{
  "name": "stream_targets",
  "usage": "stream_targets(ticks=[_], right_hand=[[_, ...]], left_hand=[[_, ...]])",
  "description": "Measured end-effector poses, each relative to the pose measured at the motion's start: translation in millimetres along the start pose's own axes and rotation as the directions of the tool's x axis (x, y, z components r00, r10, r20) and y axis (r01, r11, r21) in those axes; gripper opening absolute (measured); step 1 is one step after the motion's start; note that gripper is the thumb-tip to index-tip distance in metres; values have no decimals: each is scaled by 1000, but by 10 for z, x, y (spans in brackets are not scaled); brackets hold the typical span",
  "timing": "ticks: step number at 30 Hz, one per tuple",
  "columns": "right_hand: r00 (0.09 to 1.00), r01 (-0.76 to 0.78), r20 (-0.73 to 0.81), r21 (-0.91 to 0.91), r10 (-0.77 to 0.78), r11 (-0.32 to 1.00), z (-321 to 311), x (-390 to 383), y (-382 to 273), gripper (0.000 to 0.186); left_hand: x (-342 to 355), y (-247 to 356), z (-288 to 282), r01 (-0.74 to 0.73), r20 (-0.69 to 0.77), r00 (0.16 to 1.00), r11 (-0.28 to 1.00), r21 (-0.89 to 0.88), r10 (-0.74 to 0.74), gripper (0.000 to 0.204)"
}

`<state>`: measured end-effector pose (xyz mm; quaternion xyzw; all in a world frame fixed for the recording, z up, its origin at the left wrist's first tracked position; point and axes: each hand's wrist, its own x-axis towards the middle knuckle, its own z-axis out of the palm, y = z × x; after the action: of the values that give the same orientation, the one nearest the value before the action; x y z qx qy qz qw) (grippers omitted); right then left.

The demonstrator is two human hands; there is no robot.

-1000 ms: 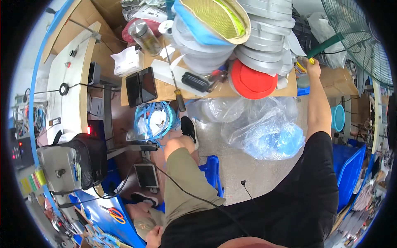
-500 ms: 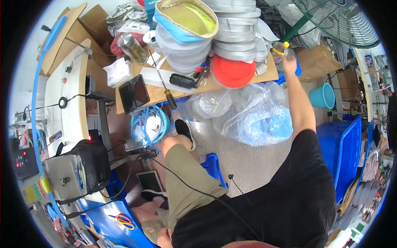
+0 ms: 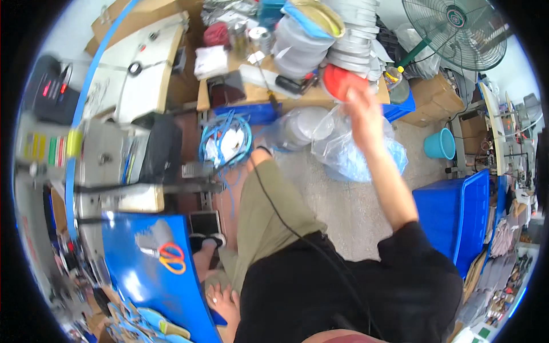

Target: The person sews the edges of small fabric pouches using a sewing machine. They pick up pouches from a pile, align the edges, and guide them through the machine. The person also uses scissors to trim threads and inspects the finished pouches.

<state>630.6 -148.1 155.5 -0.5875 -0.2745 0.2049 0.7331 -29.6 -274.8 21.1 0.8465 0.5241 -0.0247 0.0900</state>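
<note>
The red round lid [image 3: 337,79] lies at the table [image 3: 204,96] edge, just beyond the blurred right hand [image 3: 364,111], whose grip I cannot tell; the left hand [image 3: 224,303], fingers spread, seemingly empty, rests farther away.

2 o'clock: 1 rt. hand [image 3: 364,114], 1 fan [image 3: 456,22], 1 yel.-cap btl. [image 3: 392,77]; 1 o'clock: 1 red lid [image 3: 338,80]; 7: 1 lt. hand [image 3: 223,303]; 8: 1 pr. scissors [image 3: 170,258].
</note>
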Motion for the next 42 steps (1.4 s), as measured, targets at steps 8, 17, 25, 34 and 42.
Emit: stream_targets(ticks=[8,17,25,34,42], right_hand=[[-203,795,897,385,-392,469,2277,-1348,-2685,42],[-845,179,396,843,-359,507,3930,-3728,-2121,51],[-869,14,296,815,-396,579,4430,-3982,-1927,59],[-780,-221,304,685,-547,695,5045,-3844,-1982,69],[-207,-583,881,238,-426,777,5085,-3667,-1402,77]], left_hand=[[-23,292,-236,95,-227,956,929,-359,-186,32],[-183,305,-108,47,-271,939,859,-510,-213,27],[-361,187,-116,100,-171,960,842,-530,-221,32],[-1182,33,-432,111,103,993,716,-689,-55,79],[-2047,-2212,-1491,471,-488,-238,340,-814,-840,25]])
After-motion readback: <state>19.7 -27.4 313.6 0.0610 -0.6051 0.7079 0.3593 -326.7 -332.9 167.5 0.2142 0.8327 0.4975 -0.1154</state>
